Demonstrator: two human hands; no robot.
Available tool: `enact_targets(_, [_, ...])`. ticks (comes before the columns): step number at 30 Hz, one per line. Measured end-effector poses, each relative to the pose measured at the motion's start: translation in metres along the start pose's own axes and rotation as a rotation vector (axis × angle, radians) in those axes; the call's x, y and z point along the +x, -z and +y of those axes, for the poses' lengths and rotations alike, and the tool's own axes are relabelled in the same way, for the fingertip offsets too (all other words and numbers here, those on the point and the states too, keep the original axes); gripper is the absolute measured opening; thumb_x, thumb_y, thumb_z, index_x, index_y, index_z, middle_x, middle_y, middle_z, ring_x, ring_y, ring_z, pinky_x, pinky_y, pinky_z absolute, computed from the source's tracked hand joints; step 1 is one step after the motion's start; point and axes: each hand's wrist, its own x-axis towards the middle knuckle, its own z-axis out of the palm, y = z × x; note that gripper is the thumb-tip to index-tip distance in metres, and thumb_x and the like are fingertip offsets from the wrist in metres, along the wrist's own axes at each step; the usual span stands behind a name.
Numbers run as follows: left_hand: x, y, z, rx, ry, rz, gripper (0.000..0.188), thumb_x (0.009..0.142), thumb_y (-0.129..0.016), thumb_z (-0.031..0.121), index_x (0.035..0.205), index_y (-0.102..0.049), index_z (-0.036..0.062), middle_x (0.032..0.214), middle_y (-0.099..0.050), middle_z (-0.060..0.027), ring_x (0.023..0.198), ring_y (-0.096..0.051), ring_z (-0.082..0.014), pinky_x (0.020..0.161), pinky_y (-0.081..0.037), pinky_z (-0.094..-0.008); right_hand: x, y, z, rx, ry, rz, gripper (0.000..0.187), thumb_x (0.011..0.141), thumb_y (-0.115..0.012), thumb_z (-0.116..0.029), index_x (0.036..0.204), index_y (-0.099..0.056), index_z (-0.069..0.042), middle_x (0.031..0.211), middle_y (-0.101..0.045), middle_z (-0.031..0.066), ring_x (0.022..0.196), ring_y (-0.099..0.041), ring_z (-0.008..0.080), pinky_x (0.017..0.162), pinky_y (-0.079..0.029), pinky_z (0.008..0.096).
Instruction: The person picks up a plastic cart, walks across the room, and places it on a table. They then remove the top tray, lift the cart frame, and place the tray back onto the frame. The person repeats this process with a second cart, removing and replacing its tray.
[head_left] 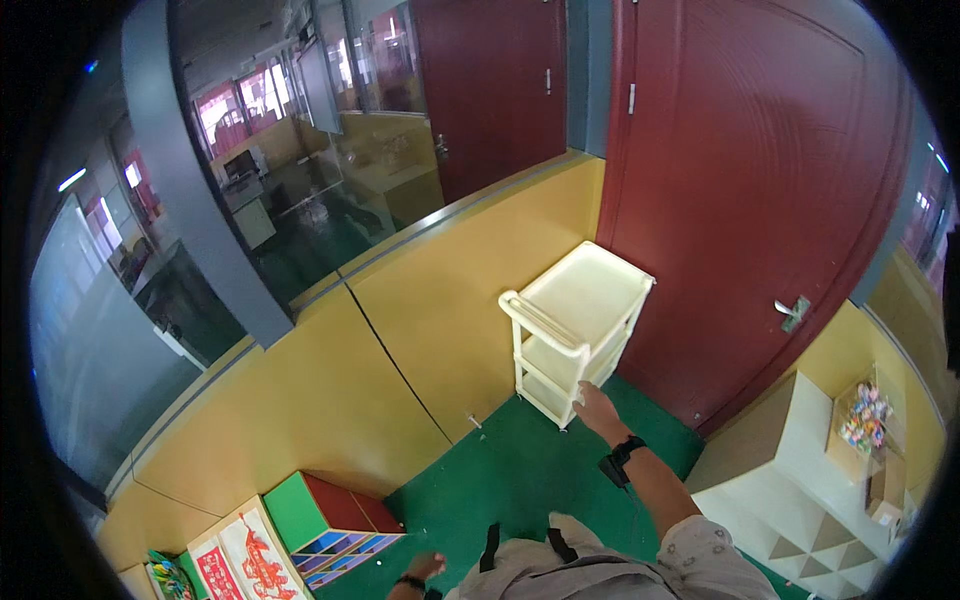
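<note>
My right hand (598, 412) is stretched forward, in front of the near corner of a cream plastic trolley cart (585, 290). Its fingers look bent and slightly apart, and I see nothing held in them. Whether they touch the cart's post I cannot tell. The cart has three tray levels, a handle bar (540, 325) on its near left side and small wheels. Low at the lower edge hangs my left hand (428, 566), loosely open with nothing seen in it. Closest to that hand is a low cabinet (318, 515) with a green side and coloured compartments.
Behind the cart stand a yellow partition (450, 290) with glass above and a dark red door (750, 180) with a metal handle (792, 313). A white shelf unit (770, 470) with boxes is at the right. Red-and-white panels (245, 555) lean lower left. The floor (450, 500) is green.
</note>
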Motion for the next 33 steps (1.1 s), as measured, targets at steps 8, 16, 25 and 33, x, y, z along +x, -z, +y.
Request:
enact_targets(8, [0.215, 0.179, 0.105, -0.141, -0.099, 0.396, 0.03, 0.089, -0.049, 0.027, 0.112, -0.06, 0.0124, 0.11, -0.063, -0.0155, 0.097, -0.061, -0.0353, 0.082, -0.05, -0.0439, 0.21, -0.054, 0.081, -0.377, 0.094, 0.066, 0.053, 0.072, -0.064, -0.024, 0.114, -0.051, 0.006, 0.11, -0.058, 0.0261, 0.103, -0.056, 0.0371, 0.09, -0.046, 0.0447])
enact_targets(16, [0.27, 0.22, 0.151, -0.12, -0.466, 0.082, 0.03, 0.087, -0.05, 0.012, 0.117, -0.055, 0.0068, 0.114, -0.058, -0.0172, 0.107, -0.055, -0.0353, 0.091, -0.044, -0.0435, 0.197, -0.067, 0.088, -0.559, 0.101, -0.157, 0.031, 0.068, -0.064, -0.033, 0.082, -0.062, -0.005, 0.072, -0.066, 0.0147, 0.073, -0.064, 0.0321, 0.073, -0.045, 0.0449])
enact_targets(25, [0.331, 0.321, 0.232, 0.421, -0.823, 0.363, 0.063, 0.075, -0.067, 0.016, 0.13, -0.04, 0.0036, 0.134, -0.04, -0.0211, 0.123, -0.042, -0.0336, 0.101, -0.036, -0.0441, 0.09, -0.074, 0.075, -0.658, -0.141, -0.137, 0.011, 0.072, -0.059, -0.018, 0.07, -0.066, -0.011, 0.071, -0.067, 0.0096, 0.07, -0.065, 0.0248, 0.081, -0.044, 0.0362])
enact_targets(33, [0.33, 0.271, 0.193, 0.741, -1.176, -0.028, 0.018, 0.073, -0.055, 0.02, 0.083, -0.064, 0.0091, 0.063, -0.063, -0.0154, 0.062, -0.064, -0.0317, 0.06, -0.049, -0.0455, -0.05, -0.119, 0.01, -0.538, -0.501, 0.026, 0.008, 0.067, -0.058, -0.013, 0.067, -0.065, -0.009, 0.069, -0.067, 0.0111, 0.076, -0.066, 0.0246, 0.096, -0.043, 0.0361])
